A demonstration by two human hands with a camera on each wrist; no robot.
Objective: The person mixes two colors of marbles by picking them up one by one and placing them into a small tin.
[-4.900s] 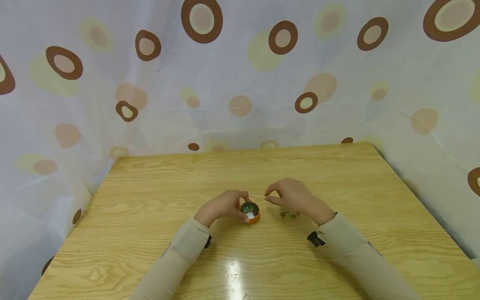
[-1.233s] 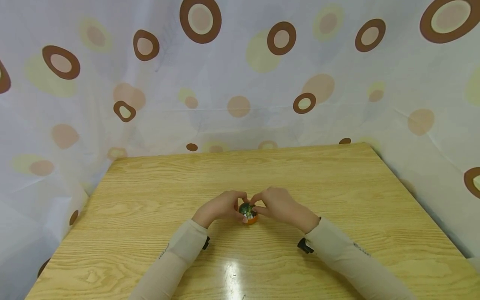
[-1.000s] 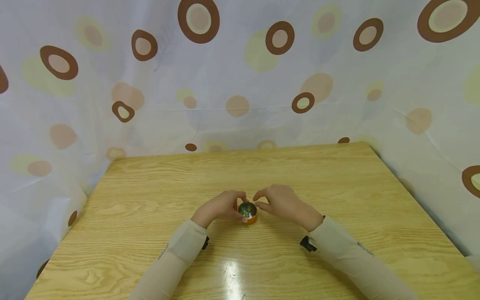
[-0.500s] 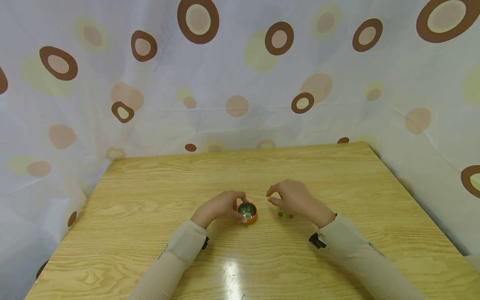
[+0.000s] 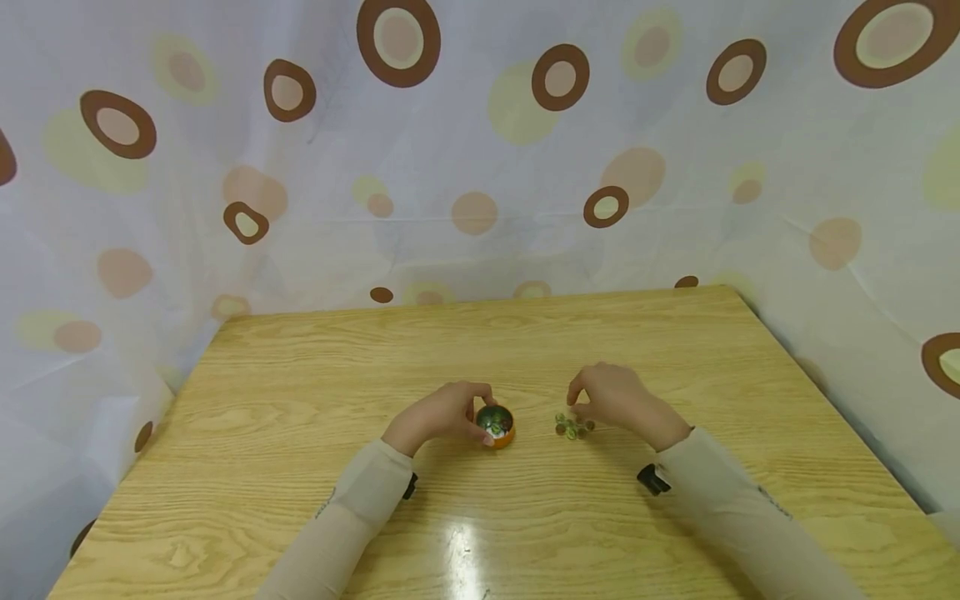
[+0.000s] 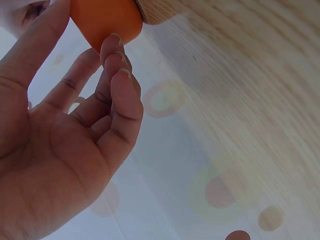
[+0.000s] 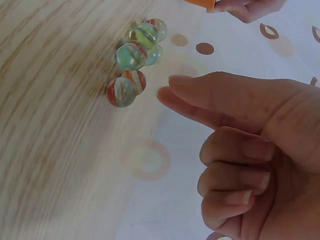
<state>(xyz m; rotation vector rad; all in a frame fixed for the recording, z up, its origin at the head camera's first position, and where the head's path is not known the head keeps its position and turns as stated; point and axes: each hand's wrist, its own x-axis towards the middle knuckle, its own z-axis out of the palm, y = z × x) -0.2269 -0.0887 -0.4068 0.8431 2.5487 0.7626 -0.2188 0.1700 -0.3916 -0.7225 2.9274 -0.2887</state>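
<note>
Right wrist view: we see clear, coloured marbles point(image 7: 132, 55) clustered on the table point(image 5: 337, 367), right of the orange bowl point(image 5: 506, 441). We judge them light, hard, slippery, apt to roll; best pinched singly, around the middle, from the cluster's edge. We note the right hand point(image 5: 624, 400) just beside them, thumb and forefinger nearly meeting, other fingers curled, nothing visibly held. We see the left hand point(image 5: 441, 412) gripping the bowl between thumb and fingers.

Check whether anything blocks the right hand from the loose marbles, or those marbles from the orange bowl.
Nothing visible blocks the right hand from the marbles; between those and the orange bowl lies only bare tabletop.
</note>
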